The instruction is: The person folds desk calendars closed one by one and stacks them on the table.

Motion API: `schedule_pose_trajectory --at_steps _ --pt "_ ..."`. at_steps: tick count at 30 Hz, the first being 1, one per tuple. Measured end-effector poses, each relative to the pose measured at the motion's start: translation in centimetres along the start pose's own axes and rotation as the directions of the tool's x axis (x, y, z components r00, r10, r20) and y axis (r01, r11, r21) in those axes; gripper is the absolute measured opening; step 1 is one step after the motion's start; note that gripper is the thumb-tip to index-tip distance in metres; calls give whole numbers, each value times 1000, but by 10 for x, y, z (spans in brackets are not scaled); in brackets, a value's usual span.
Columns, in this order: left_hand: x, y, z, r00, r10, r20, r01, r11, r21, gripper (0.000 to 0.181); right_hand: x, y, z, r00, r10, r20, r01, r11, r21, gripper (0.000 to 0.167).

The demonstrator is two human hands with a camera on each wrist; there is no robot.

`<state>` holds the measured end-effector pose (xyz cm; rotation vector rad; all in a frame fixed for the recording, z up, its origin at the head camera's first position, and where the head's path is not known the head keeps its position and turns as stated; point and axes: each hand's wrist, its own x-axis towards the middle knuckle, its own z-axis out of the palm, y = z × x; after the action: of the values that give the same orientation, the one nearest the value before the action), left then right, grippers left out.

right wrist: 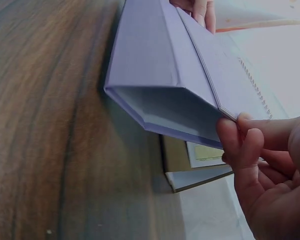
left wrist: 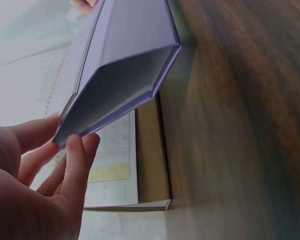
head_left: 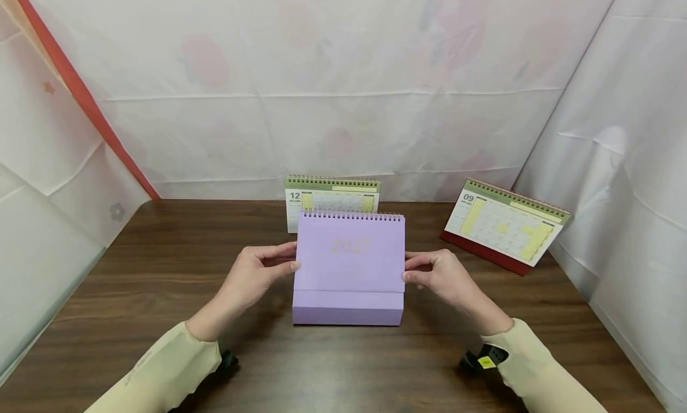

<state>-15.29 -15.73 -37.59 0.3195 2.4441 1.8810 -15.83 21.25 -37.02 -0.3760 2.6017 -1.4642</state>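
Note:
A purple desk calendar (head_left: 349, 273) with a wire spiral along its top and faint gold numerals on its cover stands mid-table in the head view. My left hand (head_left: 254, 276) pinches its left side edge between thumb and fingers. On the opposite edge, my right hand (head_left: 442, 276) pinches it in the same manner. Both wrist views look into the hollow, folded stand of the purple calendar (left wrist: 135, 37) (right wrist: 145, 50). Whether its base touches the table is hard to tell.
Behind the purple calendar stands a desk calendar showing 12 (head_left: 293, 207), partly hidden by it. Another desk calendar with a red base, showing 09 (head_left: 501, 225), stands angled at the back right. White patterned cloth (head_left: 343, 91) hangs behind the brown wooden table (head_left: 177, 252).

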Motion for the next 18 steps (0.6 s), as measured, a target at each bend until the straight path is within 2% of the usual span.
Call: schedule_pose_trajectory --at_steps 6,9,13,18 --pt "3 -9 -1 996 -72 55 69 996 50 41 2 9 7 997 -67 24 69 989 -128 8" --pt "5 -12 -2 989 -117 90 110 991 81 42 3 10 10 997 -65 32 70 980 -188 8" --pt "3 -14 -2 972 -200 125 184 975 127 46 4 12 13 998 -12 58 24 974 -225 8" --pt "4 -19 -1 946 -278 165 262 958 114 49 5 14 18 998 17 65 0 967 -257 7"
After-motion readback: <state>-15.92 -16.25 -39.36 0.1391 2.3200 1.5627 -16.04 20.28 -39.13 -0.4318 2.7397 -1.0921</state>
